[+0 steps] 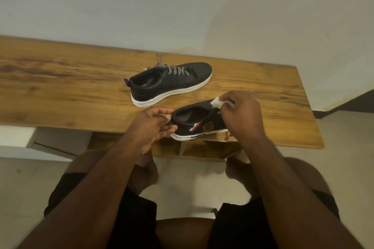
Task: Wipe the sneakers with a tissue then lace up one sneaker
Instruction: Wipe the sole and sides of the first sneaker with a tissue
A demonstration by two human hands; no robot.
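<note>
Two black sneakers sit on the wooden table (60, 87). The near sneaker (200, 121) lies at the front edge, at about 6 o'clock on the tabletop, its white sole partly overhanging. The left hand (153, 125) pinches its heel collar with curled fingers and thumb to hold it steady. The right hand (240, 111) is curled around a crumpled white tissue (215, 102) and presses it on the upper near the eyelets, toward 3 o'clock of the shoe.

This looks like the wiping step. To do it well, I would keep the heel grip firm so the shoe cannot slide off the edge, and draw the tissue in short strokes from tongue to toe, refolding it when it soils.

Its upper looks matte and fabric-like, with a striped tab and a brown badge on the side, over a smooth rubbery sole. No lace shows in its eyelets.

At 12 o'clock, well apart, the far sneaker (170, 84) has a smoother, slightly glossy upper, loosely threaded with a flat checkered lace (174, 69).
</note>
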